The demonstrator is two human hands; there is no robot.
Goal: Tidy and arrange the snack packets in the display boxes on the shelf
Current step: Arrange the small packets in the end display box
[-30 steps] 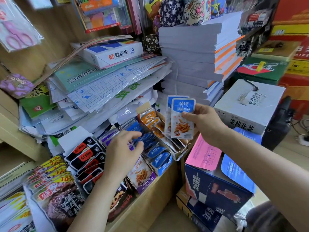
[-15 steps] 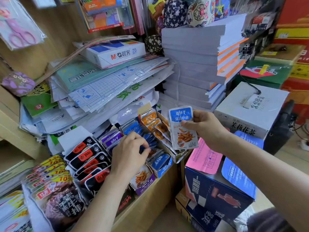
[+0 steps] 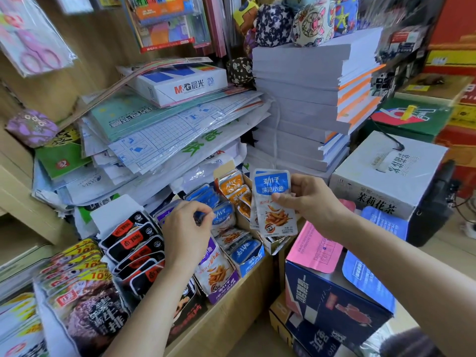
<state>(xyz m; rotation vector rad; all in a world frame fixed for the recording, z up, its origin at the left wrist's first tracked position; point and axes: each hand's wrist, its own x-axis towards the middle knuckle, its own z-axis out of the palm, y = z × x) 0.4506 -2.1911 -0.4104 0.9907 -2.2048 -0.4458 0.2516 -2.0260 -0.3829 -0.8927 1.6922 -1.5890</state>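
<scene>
My right hand [image 3: 313,202] pinches a small stack of blue-topped fish snack packets [image 3: 273,202], upright just right of the display boxes. My left hand [image 3: 186,228] reaches into the blue display box [image 3: 248,261], its fingertips curled on the top edge of a blue packet [image 3: 222,215] standing in the row. Behind it a box of orange packets [image 3: 235,188] stands open. A purple box [image 3: 219,279] with fish packets sits in front of my left wrist. Black-and-red packets [image 3: 134,243] fill a white box to the left.
Yellow-labelled steak snack bags [image 3: 77,284] lie at the lower left. Piles of paper and folders [image 3: 164,135] lean behind the boxes, with a tall ream stack [image 3: 304,104] to the right. Cartons [image 3: 334,300] and a white tea carton [image 3: 389,176] stand beside the wooden shelf's edge [image 3: 231,305].
My right hand has drawn the blue packets slightly down and toward the boxes. My left hand moved up the blue row and now pinches a packet's top edge.
</scene>
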